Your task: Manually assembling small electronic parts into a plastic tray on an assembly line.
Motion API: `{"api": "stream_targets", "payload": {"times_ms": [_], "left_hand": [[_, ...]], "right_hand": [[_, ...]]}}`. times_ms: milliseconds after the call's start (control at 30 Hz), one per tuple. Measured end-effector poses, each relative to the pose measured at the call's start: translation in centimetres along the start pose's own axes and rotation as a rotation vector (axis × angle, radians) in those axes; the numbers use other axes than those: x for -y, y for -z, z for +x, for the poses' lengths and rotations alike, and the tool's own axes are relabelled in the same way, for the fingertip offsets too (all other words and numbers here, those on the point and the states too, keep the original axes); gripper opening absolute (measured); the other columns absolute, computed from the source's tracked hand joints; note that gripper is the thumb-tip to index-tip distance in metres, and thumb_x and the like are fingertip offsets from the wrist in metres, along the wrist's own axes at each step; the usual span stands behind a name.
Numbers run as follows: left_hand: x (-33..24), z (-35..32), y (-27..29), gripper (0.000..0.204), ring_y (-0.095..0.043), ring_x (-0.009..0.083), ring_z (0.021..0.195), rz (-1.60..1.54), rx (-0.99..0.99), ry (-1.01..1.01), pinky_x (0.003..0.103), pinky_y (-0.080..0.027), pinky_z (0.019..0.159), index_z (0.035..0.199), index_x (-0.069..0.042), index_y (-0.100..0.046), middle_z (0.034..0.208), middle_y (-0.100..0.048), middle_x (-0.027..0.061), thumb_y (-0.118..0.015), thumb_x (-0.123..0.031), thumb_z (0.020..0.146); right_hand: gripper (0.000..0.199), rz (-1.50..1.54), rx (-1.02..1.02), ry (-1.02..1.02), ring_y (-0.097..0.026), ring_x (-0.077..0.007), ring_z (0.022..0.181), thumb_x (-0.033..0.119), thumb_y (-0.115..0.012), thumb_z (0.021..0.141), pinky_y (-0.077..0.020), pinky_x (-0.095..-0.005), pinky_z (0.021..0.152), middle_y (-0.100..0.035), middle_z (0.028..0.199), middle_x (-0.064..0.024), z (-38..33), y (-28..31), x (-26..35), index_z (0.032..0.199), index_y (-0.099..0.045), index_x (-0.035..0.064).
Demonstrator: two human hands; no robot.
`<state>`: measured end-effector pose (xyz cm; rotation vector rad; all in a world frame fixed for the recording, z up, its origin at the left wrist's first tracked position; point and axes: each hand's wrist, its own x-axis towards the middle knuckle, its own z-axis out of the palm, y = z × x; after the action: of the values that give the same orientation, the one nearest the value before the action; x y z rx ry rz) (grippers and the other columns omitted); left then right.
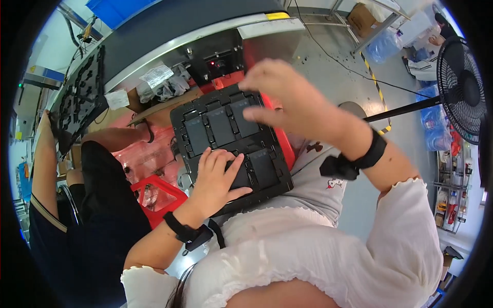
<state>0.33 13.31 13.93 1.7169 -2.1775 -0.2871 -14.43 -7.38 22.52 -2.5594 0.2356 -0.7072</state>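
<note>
Hands work over a black tray (280, 172) that lies tilted at the centre of the frame, resting on the person's lap against a white top. The tray is moulded into rectangular pockets, and dark flat slabs (221, 126) fill the visible ones: three side by side in the upper row, more in the row below. The left hand (218, 177) lies flat on the lower left of the tray, fingers spread apart and pressing down on a slab, thumb out to the right; it grips nothing. The right hand (287, 95) hovers at the tray's upper right corner, its fingers loosely curled and slightly apart, fingertips pointing left over the top row; whether they touch a slab or pinch anything I cannot tell. Both wrists wear black straps. Beneath the tray's right edge a red crate (285, 143) shows, and another red crate (159, 197) sits at lower left, holding clear plastic bags. At upper left a second black tray (79, 97), its pockets looking empty, stands on edge, held by another person's arm at the far left edge. Behind the trays a dark conveyor belt (169, 25) crosses the top of the frame. A black fan (462, 87) stands at the right edge.
</note>
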Motion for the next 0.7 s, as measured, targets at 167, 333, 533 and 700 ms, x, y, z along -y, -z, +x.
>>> {"api": "stream_targets", "payload": {"times_ms": [167, 333, 533, 700], "left_hand": [[0.0, -0.9, -1.7, 0.067, -0.044, 0.0318, 0.113, -0.030, -0.133, 0.076, 0.055, -0.029, 0.102, 0.119, -0.003, -0.056, 0.112, -0.050, 0.0100, -0.076, -0.041, 0.067], [0.0, -0.8, -2.1, 0.061, -0.045, 0.0309, 0.113, -0.075, -0.188, 0.122, 0.055, -0.028, 0.102, 0.111, -0.004, -0.059, 0.111, -0.051, 0.0089, -0.076, -0.043, 0.068], [0.4, -0.8, -0.2, 0.057, -0.044, 0.0322, 0.114, -0.192, -0.182, 0.093, 0.051, -0.032, 0.101, 0.110, -0.004, -0.059, 0.118, -0.048, 0.0112, -0.075, -0.041, 0.070], [4.3, -1.8, 4.3, 0.048, -0.045, 0.0306, 0.116, -0.240, -0.486, 0.330, 0.046, -0.035, 0.100, 0.111, -0.001, -0.054, 0.120, -0.048, 0.0148, -0.070, -0.033, 0.079]], "right_hand": [[0.031, -0.114, -0.105, 0.238, -0.053, -0.0324, 0.095, 0.031, -0.063, 0.081, -0.0430, -0.0420, 0.082, -0.058, 0.095, -0.0155, 10.4, 2.9, 0.3, 0.094, -0.062, 0.0030], [0.043, -0.255, -0.076, 0.338, -0.056, -0.0326, 0.098, 0.030, -0.067, 0.077, -0.0454, -0.0401, 0.085, -0.057, 0.103, -0.0190, 19.4, -1.2, 0.0, 0.106, -0.061, -0.0003], [0.083, -0.515, 0.277, 0.469, -0.044, -0.0363, 0.123, 0.035, -0.080, 0.060, -0.0386, -0.0427, 0.099, -0.045, 0.131, -0.0229, 20.2, -6.6, 1.4, 0.129, -0.048, 0.0021], [0.022, -0.537, 0.089, 0.585, -0.050, -0.0231, 0.077, 0.017, -0.059, 0.066, -0.0416, -0.0338, 0.064, -0.048, 0.079, -0.0072, 14.5, -8.2, 3.5, 0.082, -0.055, 0.0021]]}}
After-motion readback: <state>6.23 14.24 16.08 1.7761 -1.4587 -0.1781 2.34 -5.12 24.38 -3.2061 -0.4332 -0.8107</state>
